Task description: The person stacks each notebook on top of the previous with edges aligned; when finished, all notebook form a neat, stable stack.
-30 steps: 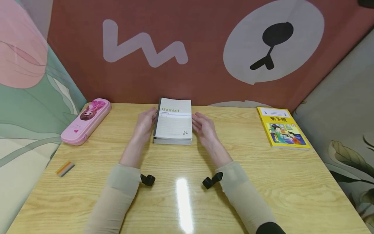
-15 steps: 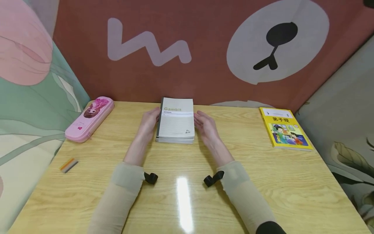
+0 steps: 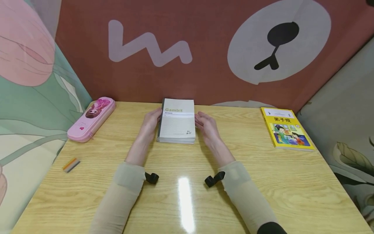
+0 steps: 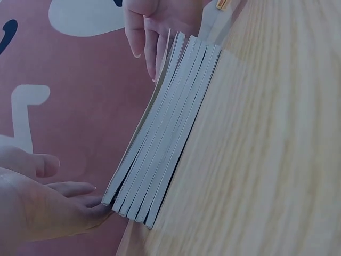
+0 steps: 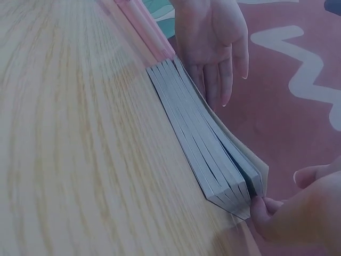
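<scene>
A stack of several notebooks [image 3: 176, 122] lies at the far middle of the table, its white top cover printed "Gambit". My left hand [image 3: 150, 123] is at the stack's left side and my right hand [image 3: 208, 127] at its right side. In the left wrist view, the left hand's fairly straight fingertips [image 4: 96, 208] touch a corner of the upper notebooks. The right wrist view shows the right fingertips [image 5: 261, 208] against the opposite side. Both thumbs stand free of the stack. Page edges are nearly flush, with small gaps and a slightly lifted top cover.
A pink pencil case [image 3: 92, 120] lies at the back left. Nearer, two small sticks, orange and grey [image 3: 71, 165], lie side by side. A yellow picture book [image 3: 287, 129] is at the back right. A red printed backdrop [image 3: 204, 87] rises behind the table's far edge.
The head view has shifted slightly, so the scene sits a little further right. Both hands stay at the stack's sides, and its front edge looks somewhat more even.
</scene>
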The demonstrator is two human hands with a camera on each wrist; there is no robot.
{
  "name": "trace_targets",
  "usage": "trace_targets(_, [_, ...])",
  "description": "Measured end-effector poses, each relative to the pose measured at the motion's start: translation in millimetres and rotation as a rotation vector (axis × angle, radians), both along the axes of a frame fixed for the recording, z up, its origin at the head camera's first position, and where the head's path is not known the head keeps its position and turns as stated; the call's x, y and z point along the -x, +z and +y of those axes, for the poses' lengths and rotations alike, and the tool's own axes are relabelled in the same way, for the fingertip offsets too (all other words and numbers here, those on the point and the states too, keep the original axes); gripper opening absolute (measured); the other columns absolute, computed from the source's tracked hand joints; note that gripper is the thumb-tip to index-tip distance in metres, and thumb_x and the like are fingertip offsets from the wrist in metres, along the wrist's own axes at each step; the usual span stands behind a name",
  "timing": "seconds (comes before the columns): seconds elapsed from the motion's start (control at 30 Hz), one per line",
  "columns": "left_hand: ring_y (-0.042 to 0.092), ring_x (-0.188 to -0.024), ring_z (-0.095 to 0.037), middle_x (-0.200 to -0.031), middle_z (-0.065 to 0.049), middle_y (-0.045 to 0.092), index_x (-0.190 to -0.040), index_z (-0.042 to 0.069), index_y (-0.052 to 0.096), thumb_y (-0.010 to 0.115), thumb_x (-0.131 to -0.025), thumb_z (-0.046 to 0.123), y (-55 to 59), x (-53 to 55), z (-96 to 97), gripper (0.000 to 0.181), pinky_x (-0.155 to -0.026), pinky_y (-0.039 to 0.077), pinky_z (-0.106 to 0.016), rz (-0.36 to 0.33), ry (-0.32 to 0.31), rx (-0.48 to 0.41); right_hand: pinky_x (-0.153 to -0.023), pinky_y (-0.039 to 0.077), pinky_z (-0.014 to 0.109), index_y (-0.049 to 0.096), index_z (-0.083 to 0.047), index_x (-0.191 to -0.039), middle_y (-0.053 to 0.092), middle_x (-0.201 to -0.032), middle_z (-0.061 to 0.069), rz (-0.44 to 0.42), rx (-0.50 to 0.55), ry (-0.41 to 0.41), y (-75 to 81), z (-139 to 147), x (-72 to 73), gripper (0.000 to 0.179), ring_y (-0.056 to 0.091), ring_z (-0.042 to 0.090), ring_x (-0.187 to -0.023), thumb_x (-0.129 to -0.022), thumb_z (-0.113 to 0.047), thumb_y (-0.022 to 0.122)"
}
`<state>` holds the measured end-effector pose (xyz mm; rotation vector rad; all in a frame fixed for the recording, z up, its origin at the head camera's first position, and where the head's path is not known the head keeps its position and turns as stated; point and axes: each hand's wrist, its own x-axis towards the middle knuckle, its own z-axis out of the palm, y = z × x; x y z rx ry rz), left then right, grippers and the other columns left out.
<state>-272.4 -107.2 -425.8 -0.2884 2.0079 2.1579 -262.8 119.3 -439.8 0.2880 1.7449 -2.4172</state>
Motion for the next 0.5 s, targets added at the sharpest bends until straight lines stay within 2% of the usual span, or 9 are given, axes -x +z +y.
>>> trace_targets(0.23, [0.025, -0.160, -0.022, -0.171, -0.011, 0.028, -0.159, 0.000, 0.030, 0.043, -0.110, 0.026, 2.1, -1.8, -0.8, 0.057, -0.132, 0.023, -0.033, -0.018, 0.000, 0.014, -0.123, 0.041, 0.035, 0.031, 0.007, -0.157, 0.044, -0.159, 0.024, 0.021, -0.076, 0.003, 0.9, -2.2, -1.4, 0.056, 0.048, 0.030, -0.146, -0.106, -0.006, 0.049])
trace_targets(0.5, [0.022, -0.160, -0.022, -0.171, -0.012, 0.026, -0.159, -0.002, 0.029, 0.043, -0.110, 0.026, 2.7, -2.7, -0.3, 0.058, -0.133, 0.020, -0.033, -0.016, -0.010, -0.002, -0.124, 0.041, 0.037, 0.031, 0.010, -0.156, 0.042, -0.160, 0.026, 0.032, -0.115, -0.005, 0.1, -4.9, -2.5, 0.054, 0.046, 0.031, -0.147, -0.106, -0.005, 0.048])
